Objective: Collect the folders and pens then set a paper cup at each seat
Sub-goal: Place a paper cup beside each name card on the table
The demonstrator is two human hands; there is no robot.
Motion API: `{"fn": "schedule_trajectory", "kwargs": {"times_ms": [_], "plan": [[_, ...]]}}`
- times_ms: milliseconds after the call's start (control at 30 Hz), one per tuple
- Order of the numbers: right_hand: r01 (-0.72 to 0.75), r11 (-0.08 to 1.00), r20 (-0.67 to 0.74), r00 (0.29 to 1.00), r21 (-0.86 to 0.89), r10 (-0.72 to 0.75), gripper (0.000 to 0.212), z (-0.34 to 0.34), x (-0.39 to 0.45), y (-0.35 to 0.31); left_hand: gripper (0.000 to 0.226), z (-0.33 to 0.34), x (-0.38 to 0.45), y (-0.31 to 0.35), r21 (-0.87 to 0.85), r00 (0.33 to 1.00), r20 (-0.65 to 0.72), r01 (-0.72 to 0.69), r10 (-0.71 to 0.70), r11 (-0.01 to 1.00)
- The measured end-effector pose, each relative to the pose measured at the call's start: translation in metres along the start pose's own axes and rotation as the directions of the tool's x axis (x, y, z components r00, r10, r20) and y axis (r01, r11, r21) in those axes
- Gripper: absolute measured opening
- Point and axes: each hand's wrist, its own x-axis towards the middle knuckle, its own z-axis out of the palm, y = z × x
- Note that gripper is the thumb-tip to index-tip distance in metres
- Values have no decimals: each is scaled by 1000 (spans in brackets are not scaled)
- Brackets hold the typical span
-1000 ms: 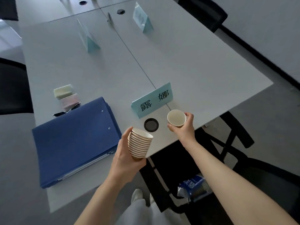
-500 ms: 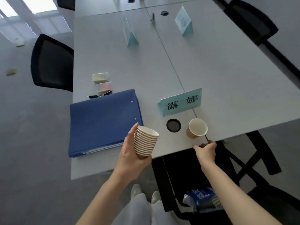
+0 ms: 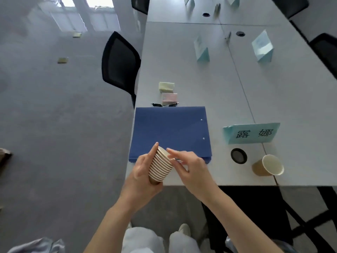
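My left hand [image 3: 141,172] grips a stack of brown paper cups [image 3: 159,168], tilted, over the table's near edge. The fingers of my right hand [image 3: 189,167] pinch the rim of the stack's top cup. One single paper cup [image 3: 268,165] stands on the table near the front edge, below a teal name card [image 3: 252,133]. A pile of blue folders [image 3: 170,132] lies flat just beyond my hands. Black pens [image 3: 164,104] lie along the pile's far edge.
Two pads of sticky notes [image 3: 166,87] sit behind the pens. A round black cable grommet [image 3: 238,155] lies left of the single cup. More teal name cards [image 3: 201,52] stand farther up the white table [image 3: 291,99]. A black chair [image 3: 120,64] stands at the left side.
My right hand left the single cup on the table and came across to the stack, where it now pinches the top cup. The view swung left.
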Motion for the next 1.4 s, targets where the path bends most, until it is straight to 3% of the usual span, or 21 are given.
{"fn": "schedule_trajectory", "kwargs": {"times_ms": [100, 233, 433, 633, 733, 833, 933, 1100, 1400], "plan": [[35, 998, 53, 998, -52, -32, 26, 40, 22, -29, 116, -44, -1, -29, 67, 999, -30, -17, 19, 998], [9, 1000, 99, 995, -13, -8, 18, 101, 53, -74, 109, -118, -4, -76, 105, 999, 33, -8, 4, 994], [-193, 949, 116, 979, 251, 168, 10, 182, 103, -132, 109, -210, -2, -153, 162, 998, 50, 21, -29, 987], [-337, 888, 11, 936, 312, 351, 34, 225, 147, -164, 106, -259, 29, -189, 147, 997, 70, -1, -9, 989], [-553, 700, 181, 825, 451, 535, 63, 238, 176, -162, 106, -270, 56, -203, 123, 996, 84, -9, -1, 992], [-671, 440, 425, 729, 596, 536, 76, 249, 209, -154, 104, -279, 87, -212, 91, 996, 94, -7, -2, 996], [-638, 419, 400, 751, 646, 526, 62, 253, 249, -156, 103, -293, 120, -220, 57, 996, 93, 15, -20, 998], [-513, 300, 319, 799, 804, 509, 69, 250, 335, -164, 104, -329, 189, -235, 2, 993, 87, 79, -79, 997], [-300, 244, 118, 819, 922, 562, 81, 227, 466, -188, 102, -376, 327, -240, -98, 992, 106, 81, -71, 992]]}}
